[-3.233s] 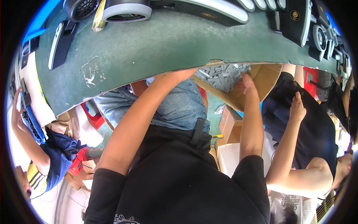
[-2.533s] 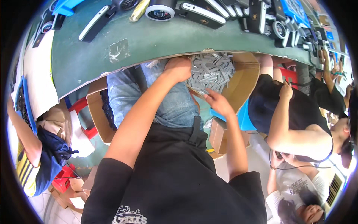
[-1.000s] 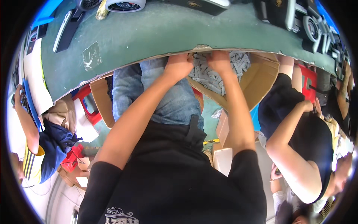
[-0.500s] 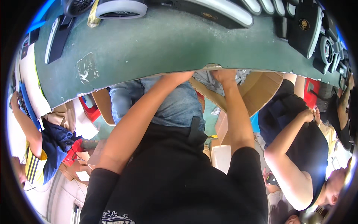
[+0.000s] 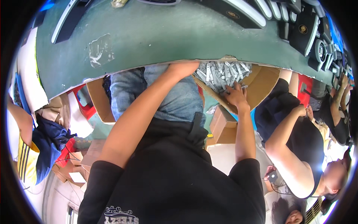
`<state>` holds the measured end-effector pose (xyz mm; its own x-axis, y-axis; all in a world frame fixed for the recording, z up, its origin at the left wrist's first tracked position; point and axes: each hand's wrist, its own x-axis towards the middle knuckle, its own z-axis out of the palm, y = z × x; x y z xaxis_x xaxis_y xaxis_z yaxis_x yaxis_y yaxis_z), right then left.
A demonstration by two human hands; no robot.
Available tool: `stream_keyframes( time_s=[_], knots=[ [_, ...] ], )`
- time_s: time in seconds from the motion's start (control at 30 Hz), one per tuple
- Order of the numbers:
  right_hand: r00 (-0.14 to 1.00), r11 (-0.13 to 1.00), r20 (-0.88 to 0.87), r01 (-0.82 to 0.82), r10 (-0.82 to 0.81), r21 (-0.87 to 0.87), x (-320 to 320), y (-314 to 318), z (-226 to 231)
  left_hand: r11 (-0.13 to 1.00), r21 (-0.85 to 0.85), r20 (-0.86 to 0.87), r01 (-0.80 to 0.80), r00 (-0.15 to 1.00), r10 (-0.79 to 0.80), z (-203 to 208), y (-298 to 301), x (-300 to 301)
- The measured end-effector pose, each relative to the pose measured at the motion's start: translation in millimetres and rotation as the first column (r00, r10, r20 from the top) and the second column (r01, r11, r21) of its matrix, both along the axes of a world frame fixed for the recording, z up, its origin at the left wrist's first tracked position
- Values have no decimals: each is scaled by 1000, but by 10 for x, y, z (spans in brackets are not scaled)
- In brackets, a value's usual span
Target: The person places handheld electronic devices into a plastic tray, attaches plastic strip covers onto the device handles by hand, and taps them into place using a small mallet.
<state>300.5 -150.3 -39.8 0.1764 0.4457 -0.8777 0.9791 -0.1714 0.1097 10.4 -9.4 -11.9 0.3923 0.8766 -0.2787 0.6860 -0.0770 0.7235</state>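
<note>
Below the table's edge stands a cardboard box (image 5: 264,87), tilted toward me and holding a heap of small grey plastic pieces (image 5: 220,72). My right hand (image 5: 236,96) reaches over the near wall of the box, its fingers apart and touching the pieces at the near side of the heap. No piece shows lifted in it. My left hand (image 5: 184,69) is at the box's left side, above my lap; its fingers pass under the table edge and are hidden, so what it may hold cannot be seen.
The green table (image 5: 149,44) bears black-and-grey housings (image 5: 238,14) along its far side, with round fan-like parts (image 5: 320,50) at the right. Another cardboard box (image 5: 100,100) stands left of my legs. Co-workers sit at both sides; one's arm (image 5: 285,128) is close on the right.
My right hand has come back toward me from under the table edge and now shows on the grey pieces. More of the heap is visible. The view has shifted slightly; my left hand stays near the box.
</note>
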Motion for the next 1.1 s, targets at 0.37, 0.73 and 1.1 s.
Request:
stream_keyframes(
  time_s=[0.37, 0.73, 1.1],
  knots=[
    [991, 1000, -134, 23, -22, 6, -73, -48, 107, 999, 40, 94, -26, 995, 22, -109, -12, -26],
    [963, 753, -211, 12, 169, 658, -392, 938, -819, 996, -86, -18, -10, 1000, 8, 2, 25, -27],
    [981, 950, 28, -193, 192, 247, -147, 411, -703, 996, -91, -89, -14, 996, 6, 40, 44, -2]
  ],
)
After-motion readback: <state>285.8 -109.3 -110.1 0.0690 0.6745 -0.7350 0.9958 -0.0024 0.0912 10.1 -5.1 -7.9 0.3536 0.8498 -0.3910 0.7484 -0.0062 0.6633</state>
